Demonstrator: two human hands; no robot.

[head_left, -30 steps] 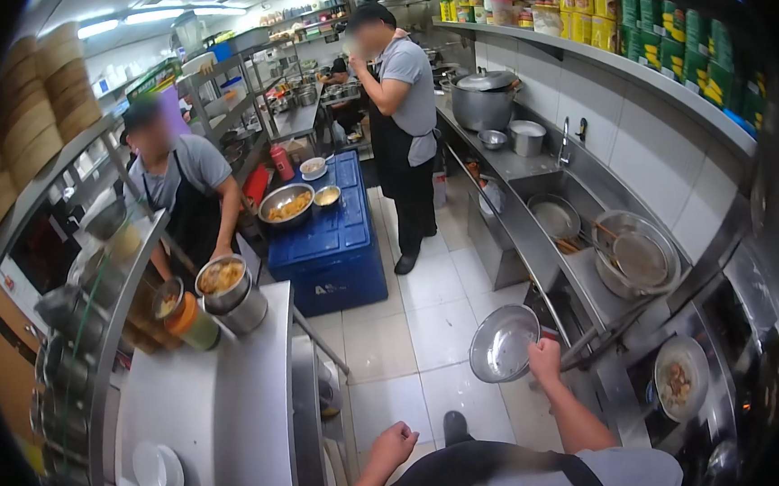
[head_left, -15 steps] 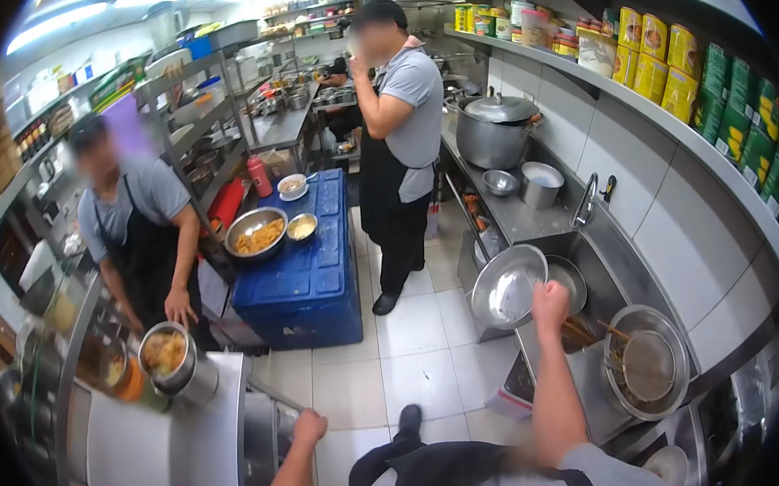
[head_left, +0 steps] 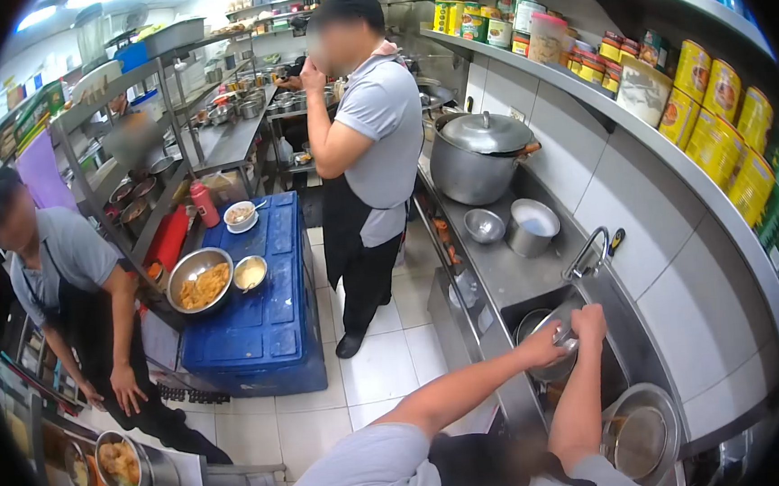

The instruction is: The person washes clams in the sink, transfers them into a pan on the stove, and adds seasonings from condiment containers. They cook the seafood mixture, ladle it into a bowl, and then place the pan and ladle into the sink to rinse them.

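Note:
Over the sink (head_left: 621, 350) on the right, both my hands are on a metal bowl (head_left: 568, 317), which is tilted. My left hand (head_left: 541, 344) grips its near left edge, with closed fingers. My right hand (head_left: 589, 321) holds the rim on the right. Beneath the bowl, a round metal pan (head_left: 554, 369) in the sink is partly hidden by the bowl and my hands. The faucet (head_left: 594, 251) stands just behind the hands, at the wall side.
A large lidded pot (head_left: 481, 160), a small bowl (head_left: 484, 225) and a smaller pot (head_left: 533, 227) stand on the counter. A basin (head_left: 642, 433) sits nearer. One person (head_left: 369, 145) stands beyond the sink; another (head_left: 81, 292) is left of the blue box (head_left: 255, 329).
The bowl has moved from above the floor to over the sink. My left hand has come across from the left and taken hold of it. The view has shifted toward the sink.

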